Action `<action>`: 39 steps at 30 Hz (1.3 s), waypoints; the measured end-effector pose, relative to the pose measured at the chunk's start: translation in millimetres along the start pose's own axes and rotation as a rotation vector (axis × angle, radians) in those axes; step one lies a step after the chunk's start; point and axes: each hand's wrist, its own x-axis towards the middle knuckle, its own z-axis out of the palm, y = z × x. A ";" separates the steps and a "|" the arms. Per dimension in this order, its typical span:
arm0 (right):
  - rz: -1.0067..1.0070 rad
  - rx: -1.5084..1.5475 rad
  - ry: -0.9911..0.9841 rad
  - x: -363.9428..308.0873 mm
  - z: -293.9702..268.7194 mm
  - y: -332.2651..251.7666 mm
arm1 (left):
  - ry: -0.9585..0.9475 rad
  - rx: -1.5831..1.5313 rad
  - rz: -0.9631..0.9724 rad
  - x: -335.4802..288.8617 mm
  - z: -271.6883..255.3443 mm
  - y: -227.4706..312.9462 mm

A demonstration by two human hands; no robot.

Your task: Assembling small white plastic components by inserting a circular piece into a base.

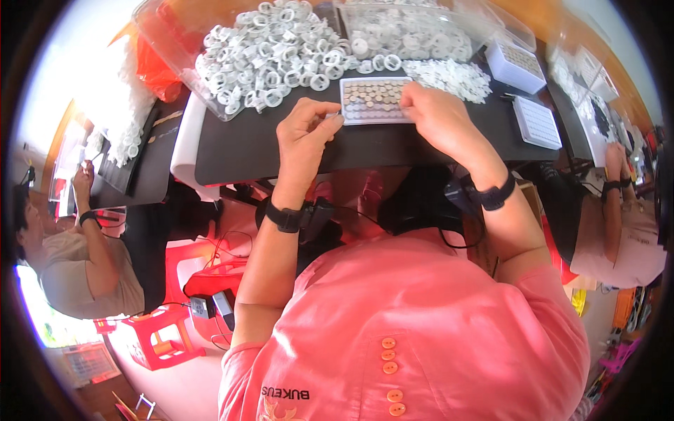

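A shallow white tray (379,121) lies near the table's front edge, with rows of small round metallic discs (375,93) in it that look like button cells. My left hand (303,133) is at the tray's left edge, thumb and forefinger pinched together; a small greyish bit shows at their tips, too small to name. Over the tray's right end, my right hand (441,119) is closed with its fingertips pointing down at the discs. Whatever it grips is hidden.
Behind the tray are a big pile of white plastic rings (270,52), clear bins (414,35) and small white pieces (449,78). Right of it stand a white box of discs (516,64) and a white tray stack (537,123). Co-workers sit left and right; a red stool (158,344) stands lower left.
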 end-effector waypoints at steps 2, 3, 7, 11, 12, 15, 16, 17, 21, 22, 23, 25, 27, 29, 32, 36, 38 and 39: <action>0.014 0.078 -0.005 -3.7 -7.8 -7.4 | 0.027 -0.137 -0.103 0.6 -1.6 4.4; 0.044 0.105 -0.030 -5.4 -12.7 -15.5 | 0.027 -0.196 -0.103 2.4 -3.3 -0.3; -0.020 0.083 0.030 -5.9 2.7 -21.7 | 0.041 -0.313 -0.153 5.1 -7.5 -3.1; -0.099 -0.113 0.030 -6.6 28.9 -27.1 | 0.061 -0.362 -0.198 7.1 -7.4 -7.7; -0.108 -0.153 0.020 -8.2 33.1 -27.9 | 0.076 -0.353 -0.198 6.6 -7.3 -7.7; -0.163 -0.103 0.187 -13.5 35.4 -24.3 | 0.077 -0.335 -0.195 7.0 -8.2 -5.3; -0.200 -0.036 0.313 -15.2 36.5 -22.7 | 0.076 -0.341 -0.192 6.6 -7.7 -6.6; -0.203 -0.034 0.310 -15.0 36.6 -25.1 | 0.068 -0.356 -0.170 7.6 -7.9 -10.1; -0.296 0.083 0.403 -16.1 41.0 -46.5 | 0.089 -0.374 -0.187 7.4 -7.7 -11.3; -0.318 0.117 0.418 -14.3 43.7 -52.9 | 0.097 -0.388 -0.198 6.0 -8.0 -10.4; -0.323 0.105 0.410 -11.5 48.5 -56.6 | 0.104 -0.403 -0.211 5.6 -8.7 -9.9; -0.319 0.128 0.385 -4.3 55.0 -64.5 | 0.187 -0.441 -0.164 5.9 -7.4 -10.2; -0.302 0.157 0.326 2.0 59.8 -71.6 | 0.279 -0.474 -0.110 5.7 -9.0 -11.9; -0.297 0.158 0.315 7.9 65.9 -77.6 | 0.419 -0.564 -0.097 6.8 -11.9 -14.5; -0.283 0.147 0.285 18.3 74.5 -86.9 | 0.461 -0.600 -0.130 7.6 -20.2 -14.8; -0.237 -0.051 0.208 25.7 77.8 -97.9 | 0.482 -0.375 -0.159 0.8 -26.5 -6.5; -0.247 -0.120 0.147 27.7 78.4 -100.5 | 0.473 -0.326 -0.141 -2.7 -26.6 -4.4; -0.265 -0.124 0.170 28.0 81.1 -100.3 | 0.447 -0.337 -0.130 -3.3 -27.0 -10.0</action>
